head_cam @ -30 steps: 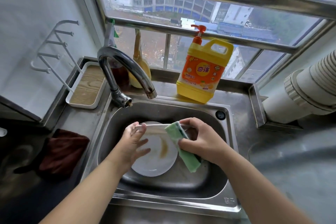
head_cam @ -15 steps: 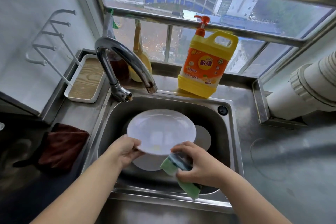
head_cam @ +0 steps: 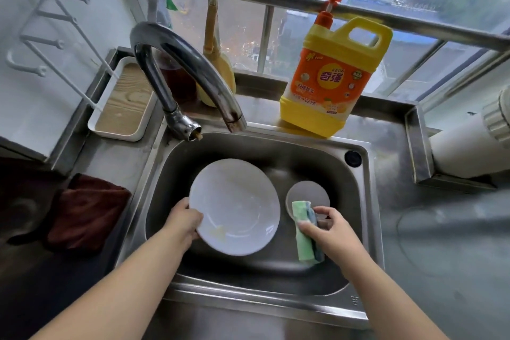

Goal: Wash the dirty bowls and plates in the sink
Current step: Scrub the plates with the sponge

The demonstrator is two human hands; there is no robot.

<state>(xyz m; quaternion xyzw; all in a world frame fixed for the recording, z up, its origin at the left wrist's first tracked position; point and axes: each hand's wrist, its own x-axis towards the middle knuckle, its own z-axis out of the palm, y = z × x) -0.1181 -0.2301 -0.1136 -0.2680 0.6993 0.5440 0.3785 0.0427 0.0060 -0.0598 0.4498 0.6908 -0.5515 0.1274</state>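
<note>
Over the steel sink (head_cam: 367, 218) my left hand (head_cam: 184, 220) grips the left rim of a white plate (head_cam: 234, 205), face up and nearly flat, with a faint yellowish smear near its lower left. My right hand (head_cam: 329, 232) holds a green and blue sponge (head_cam: 305, 232) to the right of the plate, apart from it. A smaller white dish (head_cam: 306, 192) lies on the sink bottom behind the sponge, partly hidden by it.
The curved faucet (head_cam: 182, 69) arches over the sink's back left. An orange and yellow detergent bottle (head_cam: 331, 80) stands on the back ledge. A white tray (head_cam: 124, 102) sits at the left, a dark red cloth (head_cam: 88, 212) on the left counter, a white pipe (head_cam: 469, 143) at the right.
The plate has been turned from on edge to face up and lowered into the sink. My right hand with the sponge has come off it and moved right, uncovering the small dish.
</note>
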